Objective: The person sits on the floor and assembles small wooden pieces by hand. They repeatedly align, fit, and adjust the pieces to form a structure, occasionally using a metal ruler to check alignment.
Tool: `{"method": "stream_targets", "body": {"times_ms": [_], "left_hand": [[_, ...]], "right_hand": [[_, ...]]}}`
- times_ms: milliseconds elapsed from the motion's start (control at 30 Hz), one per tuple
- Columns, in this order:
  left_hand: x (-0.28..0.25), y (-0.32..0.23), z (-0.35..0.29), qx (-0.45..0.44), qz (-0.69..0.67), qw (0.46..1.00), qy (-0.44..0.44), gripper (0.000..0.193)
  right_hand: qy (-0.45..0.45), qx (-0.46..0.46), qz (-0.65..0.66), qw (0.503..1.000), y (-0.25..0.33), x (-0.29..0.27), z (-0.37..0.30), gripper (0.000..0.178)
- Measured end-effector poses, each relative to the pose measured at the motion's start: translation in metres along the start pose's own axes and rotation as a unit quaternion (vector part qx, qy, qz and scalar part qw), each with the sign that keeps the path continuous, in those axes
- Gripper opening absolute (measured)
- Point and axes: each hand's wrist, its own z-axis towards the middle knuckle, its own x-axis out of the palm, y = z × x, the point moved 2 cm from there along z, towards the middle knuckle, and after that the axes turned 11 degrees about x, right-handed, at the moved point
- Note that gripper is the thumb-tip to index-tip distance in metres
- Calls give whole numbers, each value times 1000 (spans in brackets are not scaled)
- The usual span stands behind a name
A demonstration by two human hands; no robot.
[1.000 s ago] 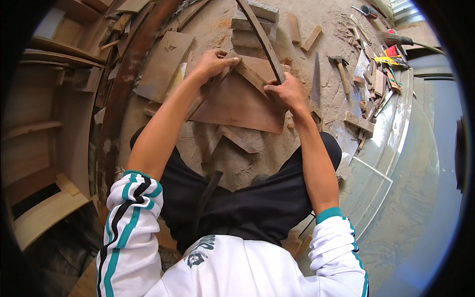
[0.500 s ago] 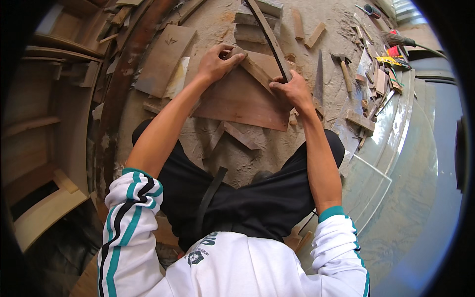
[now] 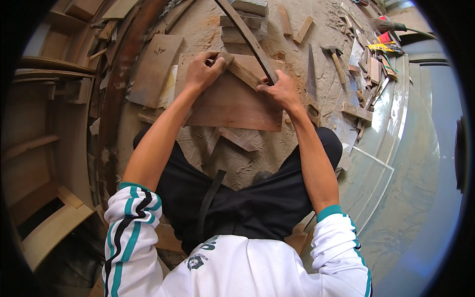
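Note:
My left hand [image 3: 204, 73] is closed around the far-left end of a short wooden strip [image 3: 244, 74]. The fingers of my right hand [image 3: 281, 90] pinch the strip's other end. A long, narrow wooden strip [image 3: 245, 35] with a dark edge also meets my right hand, slanting away to the far left. Together the two pieces form a narrow V at that hand; whether they are joined cannot be seen. Below them lies a flat brown wooden board [image 3: 232, 106] on the dusty ground, partly covered by my hands and the strips.
Right of the board lie a handsaw [image 3: 311, 74] and a hammer [image 3: 337, 65]. Wood offcuts [image 3: 374, 69] are heaped farther right, beside a glass sheet [image 3: 368, 173]. Stacked blocks [image 3: 242, 33] stand beyond the board. Another panel [image 3: 156, 72] and a wooden cabinet frame [image 3: 54, 148] are on the left.
The view has shifted slightly, moving the surroundings left in the picture. The board's near edge now runs more level. Both hands keep the same hold on the strips.

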Motion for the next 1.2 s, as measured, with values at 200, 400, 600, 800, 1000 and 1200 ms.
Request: {"method": "stream_targets", "body": {"times_ms": [200, 400, 600, 800, 1000, 1200], "left_hand": [[4, -5, -5, 131, 50, 990, -26, 61], [7, -4, -6, 72, 42, 996, 9, 61], [3, -3, -7, 77, 32, 996, 8, 59], [1, -9, -8, 83, 72, 994, 7, 60], [1, -11, -8, 78, 82, 994, 13, 59], [-1, -13, -7, 74, 90, 993, 29, 58]], "right_hand": [[16, 6, 32, 999, 7, -2, -4, 37], [54, 4, 90, 995, -11, 0, 11, 38], [71, -4, 83, 994, -13, -4, 13, 43], [63, -8, 68, 996, -11, -6, 10, 43], [66, 8, 81, 995, -14, -5, 10, 41], [56, -2, 69, 996, -13, -4, 9, 40]]}}
